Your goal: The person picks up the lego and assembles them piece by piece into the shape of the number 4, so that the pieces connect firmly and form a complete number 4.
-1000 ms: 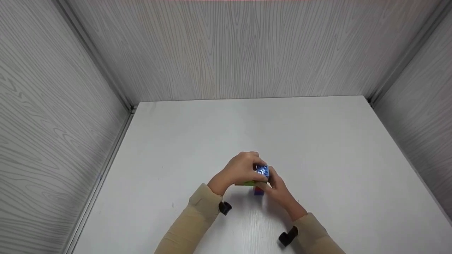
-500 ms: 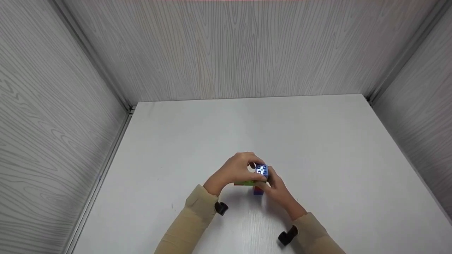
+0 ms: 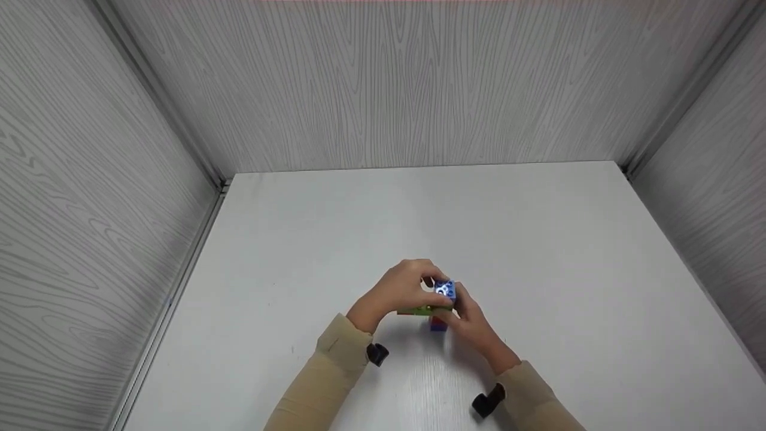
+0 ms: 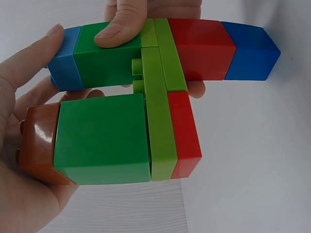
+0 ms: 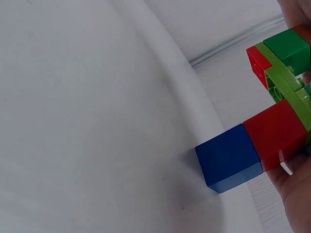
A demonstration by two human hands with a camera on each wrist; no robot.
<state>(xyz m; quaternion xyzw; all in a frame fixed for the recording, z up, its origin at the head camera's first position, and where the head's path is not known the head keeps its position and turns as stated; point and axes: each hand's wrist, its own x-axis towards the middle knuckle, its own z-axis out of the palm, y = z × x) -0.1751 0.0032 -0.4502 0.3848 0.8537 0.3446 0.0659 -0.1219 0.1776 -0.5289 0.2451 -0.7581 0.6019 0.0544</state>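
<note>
A toy brick model stands between both hands. One column holds a light blue brick (image 3: 444, 288) on top, a green brick (image 4: 108, 60), lime green plates (image 4: 159, 109), a red brick (image 4: 204, 48) and a dark blue brick (image 5: 228, 158) at the foot. Beside it, a brown brick (image 4: 39, 138), a second green brick (image 4: 102, 138) and a smaller red brick (image 4: 185, 136) join the plates. My left hand (image 3: 401, 290) pinches the light blue brick, its palm close to the brown one. My right hand (image 3: 476, 326) grips the column lower down, thumb across its green brick.
The model's foot is at the white tabletop (image 3: 299, 239). Grey wood-grain panels enclose the table at the back (image 3: 383, 84), left (image 3: 72, 239) and right (image 3: 712, 155). Black camera mounts (image 3: 377, 354) sit on both wrists.
My left hand has shifted very slightly left, and more of the light blue brick's top shows. The right hand and the model's lower part have hardly moved.
</note>
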